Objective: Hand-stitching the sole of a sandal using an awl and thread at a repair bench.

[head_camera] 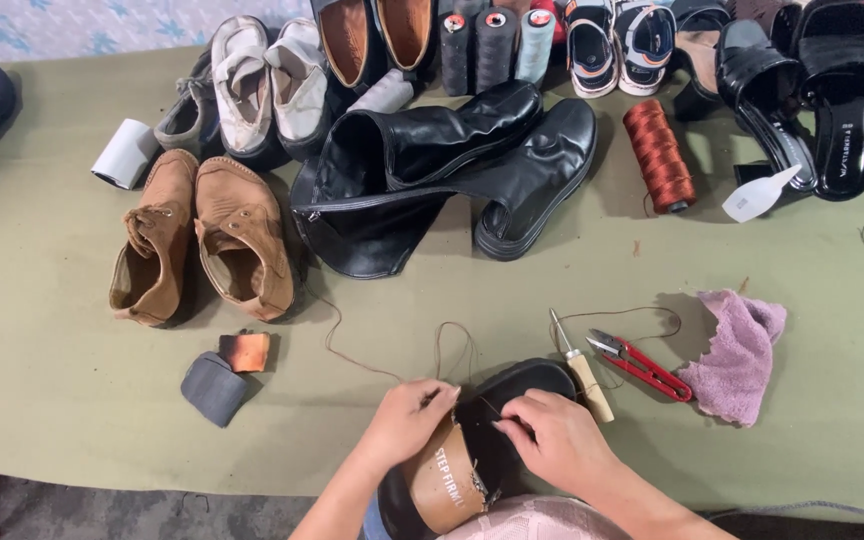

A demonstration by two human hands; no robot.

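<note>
A black shoe [512, 395] with a tan insole lies against my body at the bottom centre of the head view. My left hand [407, 420] grips the shoe's left edge and pinches a brown thread [352, 355] that loops away over the cloth. My right hand [557, 440] rests on the shoe's right side with its fingers pinched inside the opening; what they hold is too small to tell. Just right of the shoe lies a wooden-handled awl [582, 370].
Red thread snips [642, 365] and a pink rag [737, 355] lie to the right. Black boots [442, 175], tan shoes [202, 240], white shoes [267, 85], sandals, thread spools [657, 155], a glue bottle [757, 193] and small grey and brown patches [222, 375] cover the green table cloth [52, 350].
</note>
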